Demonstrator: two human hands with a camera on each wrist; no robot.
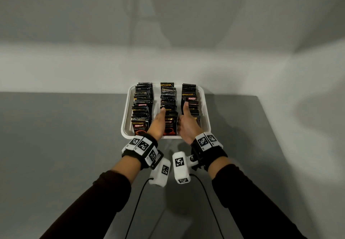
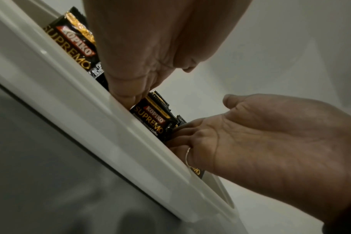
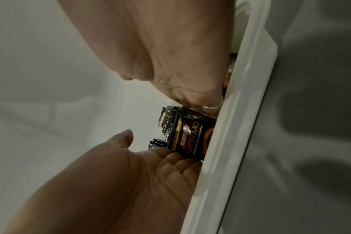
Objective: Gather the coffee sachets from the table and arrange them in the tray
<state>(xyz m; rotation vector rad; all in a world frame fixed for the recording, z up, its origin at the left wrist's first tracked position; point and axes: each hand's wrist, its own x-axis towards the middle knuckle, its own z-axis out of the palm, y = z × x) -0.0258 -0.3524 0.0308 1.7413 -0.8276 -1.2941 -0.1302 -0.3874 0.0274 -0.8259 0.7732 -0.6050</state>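
A white tray [image 1: 125, 123] at the table's far edge holds three rows of black Kopiko Supremo coffee sachets standing on edge: a left row [image 1: 141, 108], a middle row [image 1: 168, 97] and a right row [image 1: 191, 97]. My left hand [image 1: 158, 121] lies against the left side of the middle row's front sachet [image 1: 169, 127], thumb up. My right hand [image 1: 184, 123] presses on its right side, thumb also raised. In the wrist views the front sachet [image 2: 152, 120] [image 3: 192, 139] stands between both hands' fingers, just behind the tray rim [image 2: 90, 118] [image 3: 240, 110]. The fingertips are hidden between the rows.
The grey table [image 1: 65, 145] stretches to both sides of the tray, with a pale wall [image 1: 168, 33] right behind it. No loose sachets show on the tabletop. Two black cables [image 1: 136, 205] run back from the wrist cameras.
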